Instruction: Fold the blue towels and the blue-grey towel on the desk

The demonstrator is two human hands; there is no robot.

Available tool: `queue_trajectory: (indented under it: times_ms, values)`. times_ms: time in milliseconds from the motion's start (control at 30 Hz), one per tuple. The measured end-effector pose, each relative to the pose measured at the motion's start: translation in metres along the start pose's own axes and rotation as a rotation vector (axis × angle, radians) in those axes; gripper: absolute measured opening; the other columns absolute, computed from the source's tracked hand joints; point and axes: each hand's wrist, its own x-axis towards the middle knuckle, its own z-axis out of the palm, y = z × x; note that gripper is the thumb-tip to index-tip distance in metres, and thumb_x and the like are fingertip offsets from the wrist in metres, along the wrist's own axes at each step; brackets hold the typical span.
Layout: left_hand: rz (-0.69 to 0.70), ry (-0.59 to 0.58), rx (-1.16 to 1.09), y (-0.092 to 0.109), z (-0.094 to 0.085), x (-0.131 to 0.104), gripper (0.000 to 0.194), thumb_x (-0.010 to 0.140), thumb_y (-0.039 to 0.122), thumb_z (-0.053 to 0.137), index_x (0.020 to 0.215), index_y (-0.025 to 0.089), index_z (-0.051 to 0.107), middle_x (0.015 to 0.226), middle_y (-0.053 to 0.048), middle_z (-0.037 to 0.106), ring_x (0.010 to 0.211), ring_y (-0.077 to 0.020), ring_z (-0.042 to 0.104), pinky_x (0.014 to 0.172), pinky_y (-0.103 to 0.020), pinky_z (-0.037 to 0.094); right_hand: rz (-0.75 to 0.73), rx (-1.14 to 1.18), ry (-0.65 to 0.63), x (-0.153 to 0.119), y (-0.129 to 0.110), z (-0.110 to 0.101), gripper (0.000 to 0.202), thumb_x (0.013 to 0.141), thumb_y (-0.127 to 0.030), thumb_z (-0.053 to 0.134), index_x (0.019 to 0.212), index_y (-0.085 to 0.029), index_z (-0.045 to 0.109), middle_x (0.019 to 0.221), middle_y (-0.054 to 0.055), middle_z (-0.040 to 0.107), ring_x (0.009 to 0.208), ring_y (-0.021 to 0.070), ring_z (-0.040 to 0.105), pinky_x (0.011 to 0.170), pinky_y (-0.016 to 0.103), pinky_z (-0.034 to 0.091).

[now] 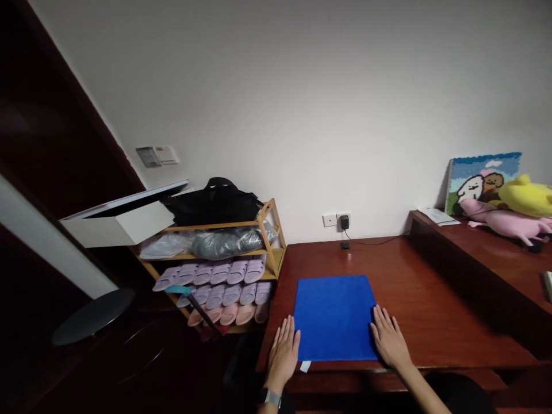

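Observation:
A square blue cloth (335, 319) lies flat on the reddish-brown wooden table (422, 299), with a small white tag (305, 366) sticking out at its near left corner. At the cloth's left edge rests my left hand (284, 348), palm down with fingers stretched out; a watch or band is on that wrist. My right hand (389, 338) lies flat along the right edge, its fingers slightly spread and the thumb side touching or nearly touching the cloth. Neither hand grips anything.
To the left, a wooden shoe rack (271, 241) carries several slippers (221, 270), plastic-wrapped items, a black bag (215, 204) and a white box (125, 224). A black plug (344, 222) sits in the wall socket. A raised surface on the right bears plush toys (504, 218) and a dog picture (483, 178).

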Motion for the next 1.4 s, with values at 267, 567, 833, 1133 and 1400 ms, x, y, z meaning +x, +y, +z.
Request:
queue_trajectory:
  times_ms: [267, 567, 833, 1133, 1400]
  values:
    - [0.326, 0.120, -0.107, 0.111, 0.000, -0.024, 0.058, 0.112, 0.043, 0.029, 0.167, 0.028, 0.023, 0.172, -0.001, 0.033, 0.157, -0.0212, 0.033, 0.127, -0.044, 0.039, -0.099, 0.013, 0.207, -0.036, 0.014, 0.042, 0.070, 0.105, -0.050, 0.019, 0.159, -0.016, 0.047, 0.166, 0.009, 0.043, 0.156, 0.0304, 0.036, 0.126, 0.054, 0.030]
    - [0.462, -0.003, -0.130, 0.207, 0.027, -0.003, 0.062, 0.111, 0.049, 0.026, 0.167, 0.022, 0.023, 0.171, -0.005, 0.031, 0.157, -0.0231, 0.033, 0.130, -0.046, 0.035, -0.197, -0.034, 0.306, -0.032, 0.022, 0.056, 0.060, 0.106, -0.044, 0.027, 0.154, -0.022, 0.056, 0.163, 0.008, 0.047, 0.153, 0.0307, 0.041, 0.123, 0.052, 0.034]
    - [0.059, 0.091, 0.021, 0.056, 0.031, -0.020, 0.068, 0.109, 0.055, 0.027, 0.169, 0.024, 0.016, 0.171, -0.005, 0.032, 0.158, -0.0287, 0.030, 0.129, -0.055, 0.034, -0.051, 0.038, 0.151, -0.036, 0.007, 0.032, 0.069, 0.106, -0.051, 0.019, 0.161, -0.018, 0.044, 0.168, 0.006, 0.039, 0.158, 0.0277, 0.032, 0.129, 0.049, 0.025]
    - [-0.002, 0.176, 0.031, 0.026, 0.042, -0.028, 0.070, 0.108, 0.050, 0.029, 0.170, 0.025, 0.008, 0.172, -0.003, 0.030, 0.158, -0.0285, 0.028, 0.129, -0.052, 0.035, 0.033, 0.067, 0.016, -0.003, -0.009, -0.006, 0.068, 0.105, -0.043, 0.018, 0.164, -0.016, 0.036, 0.170, 0.005, 0.032, 0.160, 0.0266, 0.025, 0.131, 0.051, 0.020]
    - [0.030, 0.158, 0.001, 0.047, 0.029, -0.017, 0.067, 0.109, 0.052, 0.026, 0.169, 0.022, 0.018, 0.171, -0.005, 0.032, 0.158, -0.0273, 0.030, 0.131, -0.052, 0.031, 0.015, 0.035, -0.034, 0.037, -0.011, -0.006, 0.069, 0.105, -0.043, 0.020, 0.165, -0.011, 0.029, 0.172, 0.008, 0.027, 0.161, 0.0257, 0.023, 0.131, 0.049, 0.016]
